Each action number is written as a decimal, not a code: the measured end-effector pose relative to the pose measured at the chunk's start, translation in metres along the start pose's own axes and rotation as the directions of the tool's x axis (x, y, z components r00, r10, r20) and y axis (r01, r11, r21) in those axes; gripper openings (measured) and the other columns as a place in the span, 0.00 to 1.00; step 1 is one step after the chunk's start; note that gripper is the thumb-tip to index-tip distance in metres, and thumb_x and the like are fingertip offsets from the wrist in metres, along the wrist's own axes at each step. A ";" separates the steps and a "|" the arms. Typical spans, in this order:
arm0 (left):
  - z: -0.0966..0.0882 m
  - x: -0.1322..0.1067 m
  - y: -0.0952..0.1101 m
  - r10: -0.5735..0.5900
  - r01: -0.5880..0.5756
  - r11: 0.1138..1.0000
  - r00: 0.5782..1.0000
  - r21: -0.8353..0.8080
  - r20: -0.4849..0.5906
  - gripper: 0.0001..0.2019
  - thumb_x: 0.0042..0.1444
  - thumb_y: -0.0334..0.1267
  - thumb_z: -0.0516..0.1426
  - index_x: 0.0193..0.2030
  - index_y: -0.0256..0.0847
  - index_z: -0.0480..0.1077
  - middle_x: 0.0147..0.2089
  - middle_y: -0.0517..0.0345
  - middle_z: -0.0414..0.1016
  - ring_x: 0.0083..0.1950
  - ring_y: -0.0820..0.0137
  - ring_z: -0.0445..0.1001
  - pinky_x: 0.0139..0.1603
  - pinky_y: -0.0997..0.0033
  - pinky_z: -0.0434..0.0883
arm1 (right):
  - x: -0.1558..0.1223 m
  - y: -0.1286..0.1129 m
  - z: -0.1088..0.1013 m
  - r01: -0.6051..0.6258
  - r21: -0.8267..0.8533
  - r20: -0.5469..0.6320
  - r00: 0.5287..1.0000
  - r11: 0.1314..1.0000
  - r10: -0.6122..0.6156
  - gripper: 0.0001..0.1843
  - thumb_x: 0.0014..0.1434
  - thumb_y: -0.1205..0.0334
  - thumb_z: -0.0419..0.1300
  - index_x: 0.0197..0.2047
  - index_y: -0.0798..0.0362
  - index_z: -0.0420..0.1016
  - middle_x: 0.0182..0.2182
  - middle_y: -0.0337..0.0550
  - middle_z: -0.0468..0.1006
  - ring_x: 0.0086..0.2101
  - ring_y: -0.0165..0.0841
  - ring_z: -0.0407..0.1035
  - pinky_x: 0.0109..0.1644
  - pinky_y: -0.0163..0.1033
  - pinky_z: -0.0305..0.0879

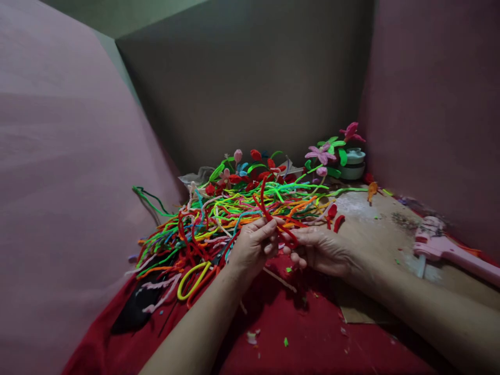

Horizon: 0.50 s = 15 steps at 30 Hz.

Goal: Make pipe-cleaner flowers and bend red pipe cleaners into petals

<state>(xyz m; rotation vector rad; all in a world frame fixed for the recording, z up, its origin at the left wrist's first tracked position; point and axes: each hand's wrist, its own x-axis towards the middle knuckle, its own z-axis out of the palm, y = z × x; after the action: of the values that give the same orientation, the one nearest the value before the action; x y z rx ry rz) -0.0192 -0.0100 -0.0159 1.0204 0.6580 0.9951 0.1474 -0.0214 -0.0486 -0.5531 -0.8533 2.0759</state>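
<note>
Where the two hands meet, just above the red cloth, a red pipe cleaner is held between them, in front of the big pile of pipe cleaners. The left hand has its thumb and curled fingers pressed together on the strand. The right hand pinches it close by, at a bent loop near the fingertips, and one free end stands up over the pile.

It looks very light, with a fuzzy coat that should not slip. Its thin wire core probably bends easily and keeps whatever shape it is given. A kink would likely stay, so the sensible hold is close on either side of the spot being bent, with the fingertips rather than the whole fist. The cut ends may be sharp.

Yellow-handled scissors lie at the near edge of the pile, left of the left hand. A pink glue gun rests on the wooden surface to the right, well apart from the hands. At the back stands a small pot with finished flowers.
</note>
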 end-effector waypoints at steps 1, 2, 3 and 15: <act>0.001 -0.001 -0.001 0.006 -0.006 1.000 1.000 0.013 -0.017 0.11 0.49 0.40 0.60 0.36 0.33 0.71 0.16 0.68 0.58 0.14 0.85 0.52 0.16 0.82 0.49 | 0.000 0.000 0.000 0.006 0.005 -0.005 1.000 1.000 -0.006 0.09 0.56 0.68 0.56 0.38 0.61 0.75 0.29 0.48 0.77 0.24 0.27 0.71 0.25 0.30 0.65; 0.003 -0.001 -0.001 0.011 -0.010 1.000 0.999 0.027 -0.040 0.11 0.49 0.40 0.60 0.35 0.33 0.71 0.16 0.67 0.59 0.14 0.85 0.53 0.16 0.82 0.49 | 0.000 0.000 0.001 0.015 0.014 -0.011 1.000 1.000 -0.015 0.09 0.57 0.67 0.56 0.39 0.61 0.74 0.29 0.48 0.78 0.25 0.28 0.71 0.26 0.30 0.65; 0.004 -0.002 -0.001 0.016 -0.013 0.999 0.998 0.040 -0.064 0.12 0.48 0.40 0.60 0.35 0.33 0.71 0.16 0.67 0.59 0.14 0.85 0.54 0.16 0.82 0.49 | 0.000 0.000 0.001 0.021 0.023 -0.015 1.000 1.000 -0.020 0.09 0.57 0.66 0.55 0.39 0.61 0.74 0.30 0.49 0.78 0.25 0.28 0.72 0.26 0.30 0.66; 0.005 -0.004 -0.003 0.099 -0.084 0.977 0.993 0.194 -0.066 0.10 0.50 0.41 0.58 0.34 0.35 0.71 0.18 0.67 0.61 0.16 0.84 0.55 0.17 0.81 0.50 | -0.001 0.000 0.010 0.031 -0.077 -0.107 0.993 0.997 -0.039 0.07 0.48 0.65 0.65 0.28 0.62 0.74 0.22 0.41 0.73 0.17 0.22 0.65 0.18 0.26 0.59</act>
<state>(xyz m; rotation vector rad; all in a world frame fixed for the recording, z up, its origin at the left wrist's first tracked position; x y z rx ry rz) -0.0154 -0.0159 -0.0162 1.1946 0.7857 1.0698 0.1418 -0.0264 -0.0421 -0.6802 -0.8739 1.9696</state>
